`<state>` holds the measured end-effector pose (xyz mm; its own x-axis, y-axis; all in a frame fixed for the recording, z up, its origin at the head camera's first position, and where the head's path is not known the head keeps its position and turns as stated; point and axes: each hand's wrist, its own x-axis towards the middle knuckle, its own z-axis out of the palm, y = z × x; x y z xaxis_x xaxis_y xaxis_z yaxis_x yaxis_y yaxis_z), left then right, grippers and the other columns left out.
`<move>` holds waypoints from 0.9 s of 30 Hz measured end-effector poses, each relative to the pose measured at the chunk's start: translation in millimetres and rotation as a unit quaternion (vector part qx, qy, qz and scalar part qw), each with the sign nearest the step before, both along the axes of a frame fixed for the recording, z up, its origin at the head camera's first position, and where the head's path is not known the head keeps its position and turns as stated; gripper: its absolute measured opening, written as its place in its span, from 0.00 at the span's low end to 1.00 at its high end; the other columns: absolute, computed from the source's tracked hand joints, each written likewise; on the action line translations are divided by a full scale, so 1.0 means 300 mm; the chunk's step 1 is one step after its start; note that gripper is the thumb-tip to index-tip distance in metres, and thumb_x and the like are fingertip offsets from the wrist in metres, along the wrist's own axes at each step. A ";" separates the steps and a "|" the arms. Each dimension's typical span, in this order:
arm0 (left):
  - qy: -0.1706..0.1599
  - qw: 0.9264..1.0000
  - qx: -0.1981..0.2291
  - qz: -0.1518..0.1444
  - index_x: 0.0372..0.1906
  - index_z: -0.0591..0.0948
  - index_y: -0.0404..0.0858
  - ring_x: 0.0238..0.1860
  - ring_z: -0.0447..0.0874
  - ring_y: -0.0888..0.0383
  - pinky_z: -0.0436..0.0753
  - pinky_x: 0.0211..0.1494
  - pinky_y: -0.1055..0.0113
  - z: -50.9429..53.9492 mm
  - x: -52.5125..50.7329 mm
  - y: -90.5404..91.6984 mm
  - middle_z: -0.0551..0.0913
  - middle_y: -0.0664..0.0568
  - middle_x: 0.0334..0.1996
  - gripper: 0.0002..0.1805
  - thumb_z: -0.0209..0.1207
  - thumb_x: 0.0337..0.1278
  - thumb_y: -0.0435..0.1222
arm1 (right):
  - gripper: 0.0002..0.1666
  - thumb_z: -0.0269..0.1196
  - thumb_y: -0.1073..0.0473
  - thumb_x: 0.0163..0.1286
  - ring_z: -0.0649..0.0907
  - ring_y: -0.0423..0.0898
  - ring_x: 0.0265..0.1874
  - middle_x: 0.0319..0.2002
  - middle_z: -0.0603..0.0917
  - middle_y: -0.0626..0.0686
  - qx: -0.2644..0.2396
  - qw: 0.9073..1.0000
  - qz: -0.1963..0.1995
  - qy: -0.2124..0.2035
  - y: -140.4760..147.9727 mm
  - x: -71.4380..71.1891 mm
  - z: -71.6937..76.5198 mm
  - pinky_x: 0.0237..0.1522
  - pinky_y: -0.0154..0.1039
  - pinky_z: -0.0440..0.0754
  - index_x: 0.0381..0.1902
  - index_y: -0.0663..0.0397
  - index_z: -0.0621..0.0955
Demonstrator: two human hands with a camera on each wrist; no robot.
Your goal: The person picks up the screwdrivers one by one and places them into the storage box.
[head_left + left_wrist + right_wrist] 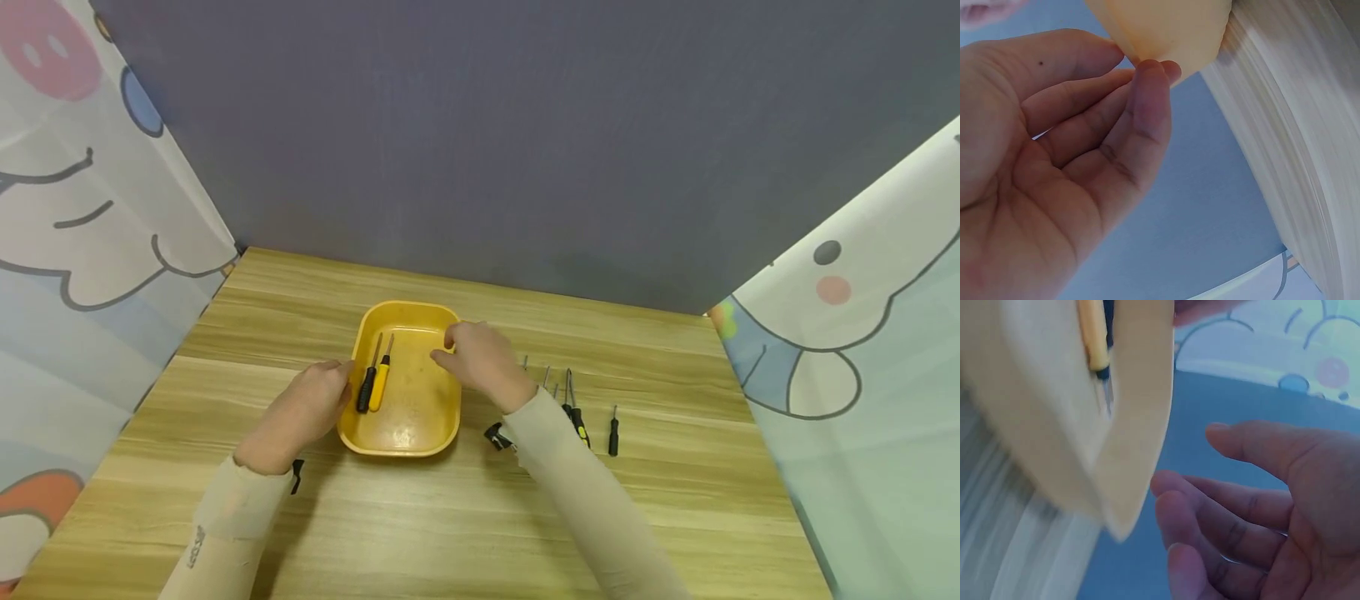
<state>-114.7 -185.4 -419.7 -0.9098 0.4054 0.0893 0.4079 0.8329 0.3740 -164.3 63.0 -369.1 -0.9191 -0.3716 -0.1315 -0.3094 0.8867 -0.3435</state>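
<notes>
My left hand [306, 408] pinches the left rim of the tray [416, 396] on the worktop [420, 533]; my right hand [486, 358], fingers parted, holds nothing beside the right rim. Progress appears early: black screwdriver [366, 390] and yellow screwdriver [378, 388] inside, other screwdrivers [578, 423] outside to the right, my sleeve [592, 508] obscuring their count.

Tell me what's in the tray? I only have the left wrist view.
Observer: The tray holds a black screwdriver and a yellow screwdriver, side by side.
Operator: Is the right hand holding anything?
Observer: No, the right wrist view shows its thumb apart from the other fingers, nothing between them.
Operator: Any tools outside?
Observer: Yes, several loose screwdrivers lie on the table, right of the tray.
</notes>
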 end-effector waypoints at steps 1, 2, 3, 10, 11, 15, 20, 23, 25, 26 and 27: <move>0.001 1.000 0.000 -0.001 0.53 0.77 0.19 0.32 0.81 0.49 0.84 0.32 0.59 0.000 -0.002 0.001 0.80 0.40 0.31 0.16 0.58 0.61 0.21 | 0.19 0.63 0.47 0.72 0.77 0.40 0.19 0.35 0.86 0.50 -0.004 1.000 -0.005 0.002 0.032 0.008 0.003 0.24 0.35 0.78 0.46 0.57 0.86; 0.003 1.000 0.001 -0.002 0.53 0.77 0.19 0.31 0.80 0.50 0.83 0.31 0.59 0.000 -0.003 0.003 0.80 0.40 0.31 0.16 0.58 0.60 0.21 | 0.19 0.63 0.47 0.73 0.78 0.40 0.19 0.35 0.87 0.51 -0.009 1.000 -0.010 0.001 0.066 0.017 0.006 0.24 0.35 0.78 0.46 0.57 0.86; 0.003 1.000 0.002 -0.002 0.53 0.77 0.19 0.30 0.79 0.51 0.82 0.30 0.60 0.000 -0.004 0.003 0.79 0.41 0.30 0.16 0.58 0.60 0.21 | 0.19 0.62 0.48 0.73 0.79 0.40 0.19 0.33 0.87 0.51 -0.015 1.000 -0.017 -0.002 0.099 0.028 0.008 0.23 0.36 0.79 0.47 0.57 0.86; 0.018 1.000 0.001 -0.004 0.52 0.77 0.18 0.32 0.82 0.47 0.84 0.32 0.56 -0.002 0.001 0.004 0.81 0.37 0.32 0.16 0.59 0.58 0.21 | 0.18 0.64 0.50 0.72 0.75 0.37 0.12 0.30 0.86 0.51 -0.018 0.996 -0.075 0.037 0.300 0.129 -0.015 0.15 0.34 0.74 0.49 0.58 0.85; 0.021 1.000 0.000 -0.005 0.52 0.77 0.17 0.33 0.82 0.45 0.85 0.33 0.55 -0.003 0.003 0.004 0.81 0.36 0.33 0.17 0.59 0.58 0.21 | 0.17 0.64 0.51 0.72 0.74 0.37 0.10 0.30 0.86 0.51 -0.019 0.995 -0.083 0.046 0.323 0.145 -0.025 0.13 0.35 0.73 0.49 0.59 0.85; 0.023 1.000 -0.002 -0.004 0.52 0.77 0.17 0.33 0.82 0.45 0.85 0.33 0.55 -0.008 0.011 -0.002 0.81 0.36 0.33 0.17 0.59 0.57 0.21 | 0.16 0.65 0.53 0.71 0.73 0.38 0.10 0.31 0.87 0.53 -0.016 0.990 -0.118 0.077 0.404 0.202 -0.072 0.10 0.34 0.70 0.48 0.59 0.85; 0.015 1.000 -0.012 0.000 0.54 0.76 0.17 0.33 0.82 0.46 0.85 0.33 0.56 -0.008 0.016 -0.005 0.81 0.36 0.33 0.19 0.60 0.57 0.21 | 0.16 0.65 0.54 0.70 0.80 0.41 0.19 0.34 0.87 0.55 0.003 0.982 -0.175 0.065 0.508 0.248 -0.138 0.16 0.36 0.76 0.47 0.59 0.85; 0.016 1.000 -0.011 -0.001 0.54 0.76 0.17 0.32 0.81 0.46 0.84 0.32 0.57 -0.006 0.012 -0.004 0.81 0.36 0.33 0.19 0.60 0.58 0.21 | 0.16 0.65 0.54 0.70 0.83 0.45 0.23 0.35 0.87 0.55 0.015 0.976 -0.211 0.045 0.577 0.272 -0.165 0.19 0.40 0.79 0.47 0.59 0.85; 0.018 1.000 -0.010 -0.004 0.54 0.76 0.17 0.32 0.81 0.46 0.84 0.32 0.57 -0.007 0.008 -0.003 0.81 0.37 0.33 0.19 0.60 0.58 0.21 | 0.15 0.64 0.55 0.70 0.83 0.46 0.23 0.34 0.87 0.56 0.022 0.973 -0.228 0.040 0.623 0.291 -0.179 0.19 0.41 0.80 0.47 0.61 0.84; 0.020 1.000 -0.010 -0.005 0.54 0.76 0.17 0.32 0.81 0.46 0.84 0.32 0.56 -0.008 0.007 -0.002 0.81 0.37 0.33 0.19 0.60 0.58 0.21 | 0.15 0.64 0.56 0.70 0.83 0.46 0.23 0.34 0.87 0.56 0.026 0.971 -0.235 0.042 0.645 0.301 -0.188 0.19 0.40 0.79 0.46 0.62 0.84; 0.022 1.000 -0.010 -0.006 0.54 0.75 0.17 0.32 0.82 0.46 0.84 0.32 0.56 -0.009 0.006 -0.001 0.81 0.37 0.33 0.19 0.60 0.58 0.21 | 0.15 0.64 0.56 0.70 0.82 0.45 0.22 0.33 0.87 0.56 0.027 0.969 -0.240 0.042 0.665 0.312 -0.197 0.18 0.40 0.78 0.45 0.63 0.84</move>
